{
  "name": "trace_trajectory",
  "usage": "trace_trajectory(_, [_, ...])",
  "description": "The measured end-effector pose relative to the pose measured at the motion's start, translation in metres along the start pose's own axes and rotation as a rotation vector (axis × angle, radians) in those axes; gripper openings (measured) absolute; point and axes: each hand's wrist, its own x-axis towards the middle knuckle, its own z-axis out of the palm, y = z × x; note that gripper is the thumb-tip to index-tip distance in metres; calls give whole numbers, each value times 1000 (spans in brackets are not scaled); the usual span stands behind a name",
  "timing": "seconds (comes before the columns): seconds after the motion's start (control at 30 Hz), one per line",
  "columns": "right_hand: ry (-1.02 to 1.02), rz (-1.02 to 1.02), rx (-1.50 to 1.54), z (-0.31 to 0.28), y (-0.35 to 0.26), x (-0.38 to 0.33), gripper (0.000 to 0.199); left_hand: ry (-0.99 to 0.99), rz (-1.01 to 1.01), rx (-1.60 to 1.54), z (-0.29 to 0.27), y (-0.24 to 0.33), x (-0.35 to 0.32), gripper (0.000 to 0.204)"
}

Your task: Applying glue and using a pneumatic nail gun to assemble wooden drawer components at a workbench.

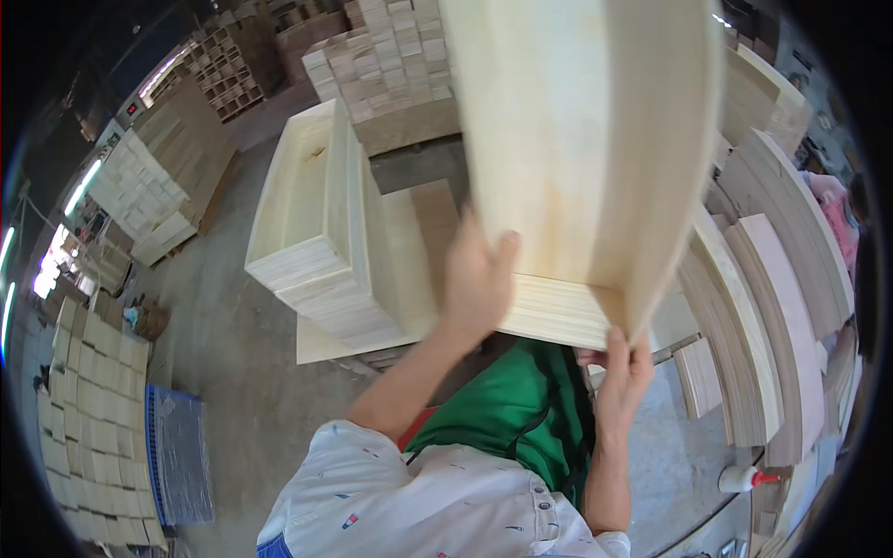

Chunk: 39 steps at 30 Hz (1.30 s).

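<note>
box, open and of pale wood, held up before you, a little right of your midline: its long axis runs away from your body, the near end above the green cloth at your front, the far end beyond the upper edge of view. your left hand grips the left side near that near end, blurred, so exact finger placement cannot be told; your right hand pinches the near right corner and lies closer to you. stacked boxes stand on the left-hand side, nearer your left hand
</note>
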Motion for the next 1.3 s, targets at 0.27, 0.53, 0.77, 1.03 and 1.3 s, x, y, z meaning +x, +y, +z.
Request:
trace_trajectory(0.27, [-703, -154, -85, 49, 2, -3, 40, 95, -330, 314, -212, 105, 114, 46])
trace_trajectory(0.53, [-701, 264, -111, 28, 66, -24, 31, 125, -758, 394, -375, 61, 140, 48])
trace_trajectory(0.77, [-682, 358, -174, 21, 87, -30, 31, 81, -933, 446, -406, 25, 160, 44])
trace_trajectory(1.03, [-661, 424, -188, 14, 99, -36, 31, 126, -988, 410, -408, 16, 168, 44])
trace_trajectory(1.3, [-666, 424, -201, 11, 108, -43, 31, 136, -1001, 396, -424, 7, 172, 44])
